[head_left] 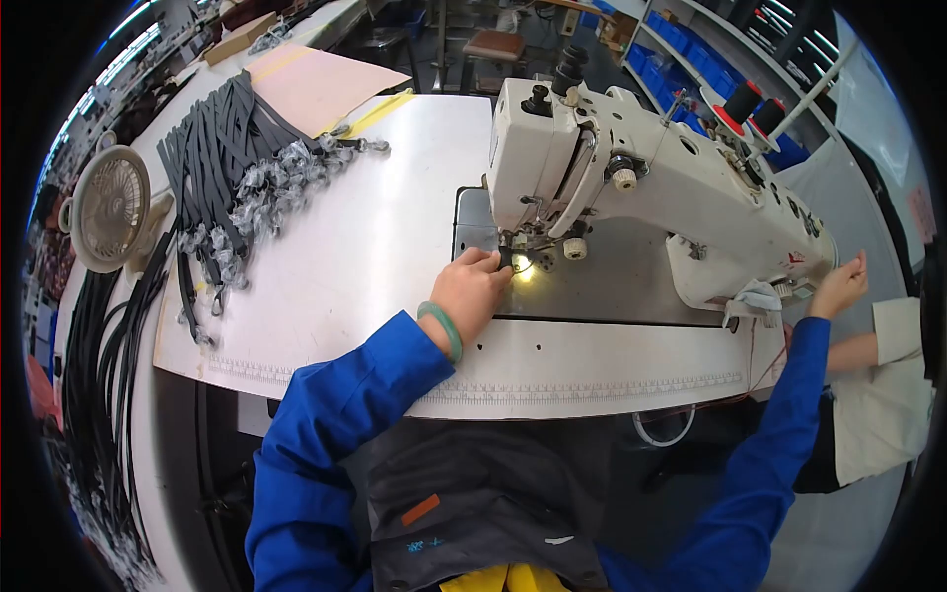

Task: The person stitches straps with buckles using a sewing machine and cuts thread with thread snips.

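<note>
A white industrial sewing machine point(631, 158) stands on the table, its lamp lighting the needle area. My left hand point(472, 292), with a green bangle at the wrist, is closed beside the presser foot point(520, 243). Its fingertips pinch a short dark strap point(506, 255) by the needle; most of this strap is hidden. Far to the right, my right hand point(840, 286) is at the handwheel point(832, 252) end of the machine. Its fingers look stretched out along the wheel's edge, and nothing shows in them.
Grey straps with plastic-wrapped metal ends point(237, 158) lie piled at the left, near a pink sheet point(321, 84). A small fan point(110, 207) and hanging black straps point(94, 375) are further left. Thread spools point(742, 102) stand behind the machine. Another person's arm point(853, 352) is at the right.
</note>
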The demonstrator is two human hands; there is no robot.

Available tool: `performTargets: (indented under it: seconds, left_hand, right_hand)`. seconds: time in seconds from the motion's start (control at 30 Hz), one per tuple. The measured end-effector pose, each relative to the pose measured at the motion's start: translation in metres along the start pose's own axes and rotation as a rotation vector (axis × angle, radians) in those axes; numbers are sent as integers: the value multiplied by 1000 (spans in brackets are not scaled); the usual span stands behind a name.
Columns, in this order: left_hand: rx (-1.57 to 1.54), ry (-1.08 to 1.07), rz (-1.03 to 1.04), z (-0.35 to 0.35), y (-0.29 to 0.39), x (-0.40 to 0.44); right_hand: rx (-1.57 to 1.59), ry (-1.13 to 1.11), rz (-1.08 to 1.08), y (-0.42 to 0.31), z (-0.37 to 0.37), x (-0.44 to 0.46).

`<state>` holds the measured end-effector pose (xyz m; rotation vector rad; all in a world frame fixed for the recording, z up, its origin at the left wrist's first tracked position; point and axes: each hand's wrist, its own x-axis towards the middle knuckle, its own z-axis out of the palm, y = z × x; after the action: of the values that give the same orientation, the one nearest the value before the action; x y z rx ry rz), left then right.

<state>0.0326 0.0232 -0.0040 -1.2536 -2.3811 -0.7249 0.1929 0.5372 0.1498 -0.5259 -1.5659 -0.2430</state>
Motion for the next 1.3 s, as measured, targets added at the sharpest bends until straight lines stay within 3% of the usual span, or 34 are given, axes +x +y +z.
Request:
performTargets:
  seconds: [0.03, 0.13, 0.23, 0.33, 0.4, 0.5, 0.6, 0.7, 0.8, 0.9, 0.97, 1.03, 1.13, 1.23, 1.3]
  left_hand:
    - [-7, 3, -4, 0, 0, 0]
    - [-10, 3, -4, 0, 0, 1]
    - [-19, -3, -2, 0, -1, 1]
    - [-31, 5, -1, 0, -2, 1]
    - [-45, 1, -7, 0, -1, 1]
    - [-58, -10, -27, -3, -2, 2]
    - [-51, -9, -30, -3, 0, 2]
    - [-41, 20, -16, -1, -2, 2]
    - [-29, 25, -9, 1, -3, 2]
    - [-19, -1, -9, 1, -4, 3]
    - [-34, -7, -11, 5, -7, 2]
    - [-13, -13, 2, 4, -6, 1]
    - [97, -48, -13, 1, -3, 5]
    - [192, -40, -25, 2, 6, 2]
    - [206, -21, -14, 3, 6, 3]
  right_hand:
    - [-129, -45, -110, 47, 15, 10]
    - [-275, -662, 85, 148, 51, 19]
    - [-127, -713, 133, 161, 49, 17]
    - [-69, -657, 546, 147, 34, -17]
    - [449, -372, 801, 144, 31, -71]
    - [579, -323, 873, 108, 18, -88]
    - [232, -364, 604, 122, 20, -58]
    - [54, -450, 200, 129, 28, -17]
    - [62, -652, 251, 133, 37, 7]
    - [4, -835, 582, 141, 34, 10]
    - [115, -741, 671, 147, 28, -17]
    - [555, -409, 801, 159, 33, -75]
    - [585, -401, 972, 81, 1, -83]
    - [377, -406, 811, 99, 7, -71]
    - [239, -372, 505, 108, 13, -48]
